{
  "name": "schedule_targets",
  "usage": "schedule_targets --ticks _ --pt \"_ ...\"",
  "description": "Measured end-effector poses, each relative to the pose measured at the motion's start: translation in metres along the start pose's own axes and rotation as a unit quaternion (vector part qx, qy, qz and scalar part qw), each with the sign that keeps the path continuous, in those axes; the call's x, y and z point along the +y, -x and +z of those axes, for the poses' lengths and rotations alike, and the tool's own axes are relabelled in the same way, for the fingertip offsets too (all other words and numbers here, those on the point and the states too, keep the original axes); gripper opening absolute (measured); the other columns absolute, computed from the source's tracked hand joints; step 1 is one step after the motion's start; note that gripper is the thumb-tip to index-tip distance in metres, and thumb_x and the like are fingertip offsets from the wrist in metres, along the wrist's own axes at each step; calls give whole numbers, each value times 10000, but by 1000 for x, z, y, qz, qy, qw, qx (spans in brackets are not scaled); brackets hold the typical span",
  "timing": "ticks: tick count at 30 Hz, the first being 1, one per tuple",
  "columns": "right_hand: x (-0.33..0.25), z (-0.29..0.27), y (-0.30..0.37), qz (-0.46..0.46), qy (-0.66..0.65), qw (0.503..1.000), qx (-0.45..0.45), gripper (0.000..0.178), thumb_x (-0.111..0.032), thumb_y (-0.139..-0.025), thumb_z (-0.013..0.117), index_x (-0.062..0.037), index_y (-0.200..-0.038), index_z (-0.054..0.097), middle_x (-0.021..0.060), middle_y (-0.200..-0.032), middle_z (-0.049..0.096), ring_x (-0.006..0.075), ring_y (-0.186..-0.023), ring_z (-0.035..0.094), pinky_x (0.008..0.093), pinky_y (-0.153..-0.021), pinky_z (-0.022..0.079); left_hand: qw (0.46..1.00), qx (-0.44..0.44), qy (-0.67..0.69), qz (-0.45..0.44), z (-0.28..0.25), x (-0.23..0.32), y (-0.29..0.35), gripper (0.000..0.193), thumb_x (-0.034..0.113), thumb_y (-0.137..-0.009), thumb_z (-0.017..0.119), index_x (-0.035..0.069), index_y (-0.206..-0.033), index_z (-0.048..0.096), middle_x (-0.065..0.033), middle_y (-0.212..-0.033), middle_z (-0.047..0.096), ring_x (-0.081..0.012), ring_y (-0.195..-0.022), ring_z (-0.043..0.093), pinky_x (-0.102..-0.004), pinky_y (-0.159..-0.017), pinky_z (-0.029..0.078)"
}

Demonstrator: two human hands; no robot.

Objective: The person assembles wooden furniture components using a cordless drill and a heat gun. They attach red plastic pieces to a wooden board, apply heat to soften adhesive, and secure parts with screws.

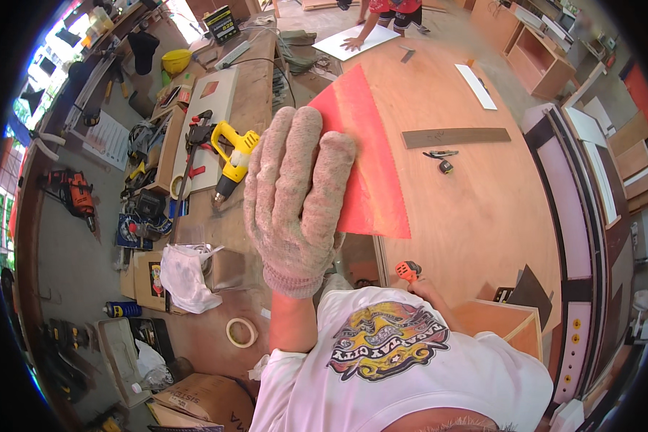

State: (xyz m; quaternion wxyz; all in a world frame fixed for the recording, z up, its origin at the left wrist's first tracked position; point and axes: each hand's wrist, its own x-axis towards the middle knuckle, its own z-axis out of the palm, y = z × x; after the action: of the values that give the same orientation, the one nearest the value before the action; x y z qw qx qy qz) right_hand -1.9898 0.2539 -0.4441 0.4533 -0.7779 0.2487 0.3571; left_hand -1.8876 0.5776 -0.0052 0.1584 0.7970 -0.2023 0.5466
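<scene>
My left hand (295,194), in a speckled grey-pink work glove, is raised close in front of me. Its fingers are closed on a red sheet (371,158) with a fine toothed lower edge, which spreads out to the right of the glove. Part of the sheet is hidden behind the fingers. Lower down, beside my white shirt, my right hand (423,286) grips an orange and black power tool (408,271) above the plywood's near edge. Most of that tool is out of sight, so its exact kind is unclear. A yellow heat gun (234,160) lies on the bench left of the glove.
The large plywood panel (475,209) bears a dark wood strip (456,137), a tape measure (446,166) and a white strip (475,86). At its far end a co-worker's hand (353,44) presses on a white board (358,42). A tape roll (242,333) and white cloth (189,277) lie at left.
</scene>
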Motion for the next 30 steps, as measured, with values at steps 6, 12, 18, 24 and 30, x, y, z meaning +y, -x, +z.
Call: schedule_targets --ticks 6,12,18,24,30 --pt "-26 -6 20 24 32 999 -10 154 -107 -659 693 -1 -768 669 92 -653 641 181 -575 611 371 -500 430 999 17 -26 7 1 0 3 387 82 -875 654 132 -1258 629 -158 -1392 575 -398 -1260 573 -526 -1042 468" --pt "11 -8 -13 23 -65 997 -32 92 -61 -679 655 -25 -759 625 62 -664 613 168 -544 565 390 -470 402 998 19 -49 27 3 2 4 408 106 -881 635 147 -1287 625 -159 -1409 561 -403 -1270 559 -540 -1044 460" --pt "40 -7 -35 76 -184 980 -13 132 -22 -678 615 -34 -806 585 56 -647 570 168 -529 541 379 -460 392 997 18 -61 43 14 5 0 427 122 -860 657 160 -1284 627 -155 -1402 569 -401 -1265 560 -535 -1036 467" --pt "38 -8 -42 47 -23 998 -45 82 -94 -754 619 -58 -817 582 48 -647 571 177 -525 560 379 -464 436 998 -24 -58 9 20 -3 6 453 92 -805 709 118 -1251 636 -133 -1327 617 -349 -1191 606 -473 -966 509" --pt "59 -33 -87 88 -62 992 -64 75 -122 -796 639 -76 -814 582 36 -610 546 161 -499 548 354 -440 427 865 -176 307 -356 96 1 33 261 283 -918 687 30 -968 723 -105 -699 682 -260 -595 653 -354 -561 499"
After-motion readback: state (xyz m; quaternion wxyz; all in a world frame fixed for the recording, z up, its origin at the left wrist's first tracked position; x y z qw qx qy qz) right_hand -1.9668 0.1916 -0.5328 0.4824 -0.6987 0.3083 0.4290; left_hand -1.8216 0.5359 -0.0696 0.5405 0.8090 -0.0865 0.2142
